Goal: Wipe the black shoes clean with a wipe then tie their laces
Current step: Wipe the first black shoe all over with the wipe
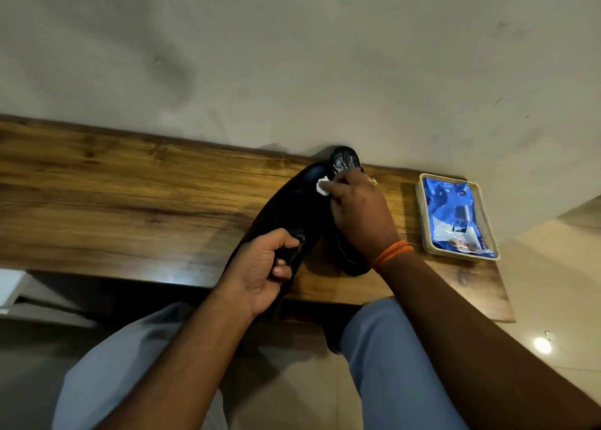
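Note:
One black shoe (289,208) is tilted up over the wooden table (130,202), its toe pointing away from me. My left hand (263,267) grips it at the heel end. My right hand (357,211) presses a small white wipe (323,185) against the shoe's front part. The second black shoe (345,159) stands on the table behind and under my right hand, its shiny toe showing near the wall and its heel (353,262) below my wrist. I cannot make out the laces on either shoe.
A beige tray (422,221) holding a blue pack of wipes (458,218) sits at the table's right end. A pale wall (292,55) runs right behind the table. My knees in light blue trousers (390,348) are under the table's near edge.

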